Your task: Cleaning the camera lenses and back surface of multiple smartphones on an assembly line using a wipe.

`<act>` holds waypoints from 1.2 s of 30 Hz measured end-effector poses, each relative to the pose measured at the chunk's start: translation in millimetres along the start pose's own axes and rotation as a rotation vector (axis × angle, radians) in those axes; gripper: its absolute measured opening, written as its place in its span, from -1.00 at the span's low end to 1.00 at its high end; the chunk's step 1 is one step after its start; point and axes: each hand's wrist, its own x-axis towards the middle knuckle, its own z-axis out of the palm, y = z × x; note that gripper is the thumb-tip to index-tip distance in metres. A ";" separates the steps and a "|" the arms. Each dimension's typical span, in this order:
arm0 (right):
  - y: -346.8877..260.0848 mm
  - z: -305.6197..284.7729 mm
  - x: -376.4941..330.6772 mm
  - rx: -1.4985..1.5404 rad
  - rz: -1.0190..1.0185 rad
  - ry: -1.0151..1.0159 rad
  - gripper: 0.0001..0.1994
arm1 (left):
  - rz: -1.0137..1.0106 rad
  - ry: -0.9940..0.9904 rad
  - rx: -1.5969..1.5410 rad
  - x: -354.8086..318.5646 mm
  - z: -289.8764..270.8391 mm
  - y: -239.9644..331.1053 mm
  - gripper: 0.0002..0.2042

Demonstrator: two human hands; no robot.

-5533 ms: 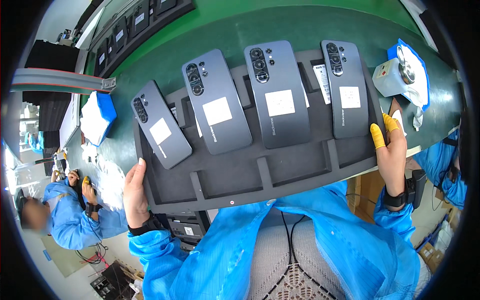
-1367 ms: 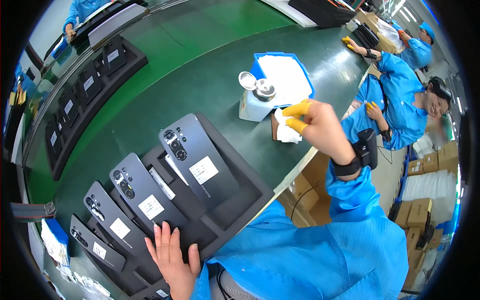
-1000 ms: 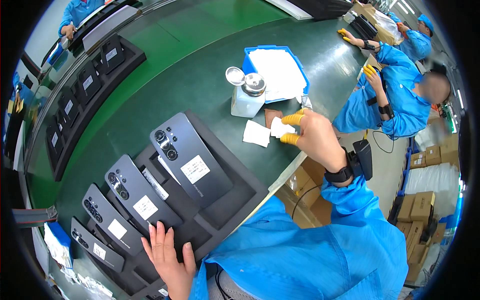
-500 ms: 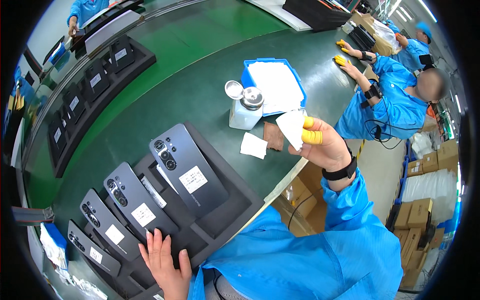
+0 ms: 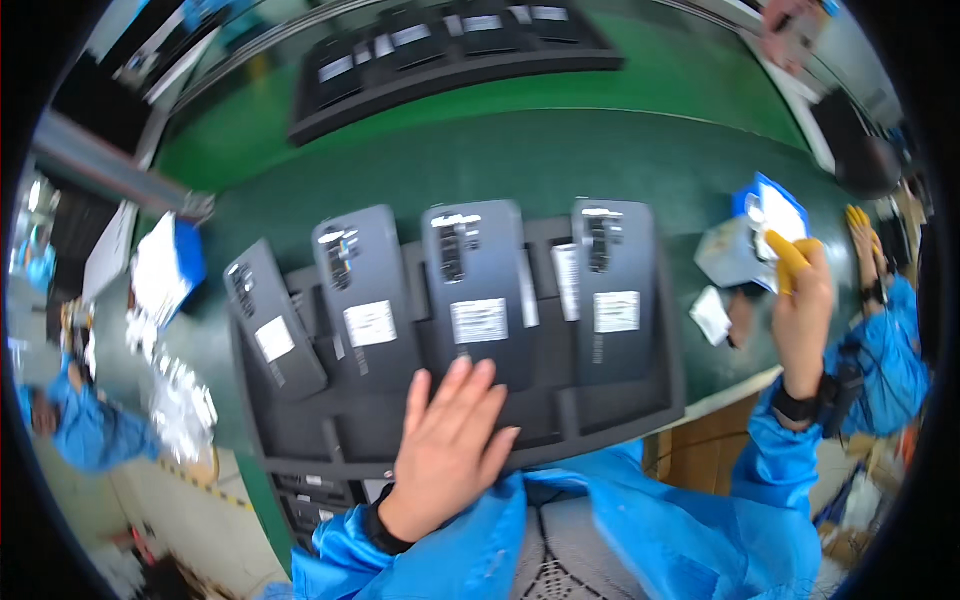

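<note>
Several dark grey phones, one of them the middle-right phone [image 5: 480,270], lie face down in a black foam tray [image 5: 540,430], white labels on their backs. My left hand [image 5: 447,440] is open, its fingertips at the lower end of that phone. At the right, my right hand [image 5: 803,310] wears yellow finger cots and has its fingers closed beside a pale pump bottle [image 5: 727,252]. A small blurred bit of white wipe [image 5: 768,246] shows at its fingertips; the rest is hidden. Below the bottle lie a white cloth piece [image 5: 711,316] and a brown cloth piece [image 5: 741,318].
Behind the bottle stands a blue box [image 5: 768,190] of white wipes. A second black tray [image 5: 460,82] with several phones sits at the back. To the left are another blue box [image 5: 187,260] and clear plastic bags [image 5: 183,405]. A co-worker's gloved hand [image 5: 862,235] rests at the far right.
My view has swung round, so the tray now sits centrally. My right hand has brought the wipe to the pump bottle. My left hand stays by the phones.
</note>
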 end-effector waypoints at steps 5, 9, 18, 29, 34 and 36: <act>-27.0 -2.5 19.3 0.069 -0.015 0.018 -0.63 | -0.008 0.036 0.006 -5.1 -1.0 -2.7 -0.59; -103.3 -2.2 41.7 0.249 -0.189 -0.111 -0.63 | -0.025 0.031 -0.029 -7.8 -3.1 -5.3 -0.59; -200.0 88.2 55.9 0.445 -0.618 -0.231 -0.63 | -0.025 -0.001 -0.078 -6.8 -3.2 -8.6 -0.59; -220.7 99.6 52.2 0.382 -0.665 -0.195 -0.71 | -0.041 -0.022 -0.085 -6.3 -5.8 -13.0 -0.61; -225.0 98.9 51.7 0.384 -0.675 -0.245 -0.64 | -0.040 -0.034 -0.083 -5.7 -6.5 -9.6 -0.61; -230.1 100.7 55.1 0.369 -0.674 -0.258 -0.64 | -0.053 -0.041 -0.091 -5.0 -6.9 -8.6 -0.61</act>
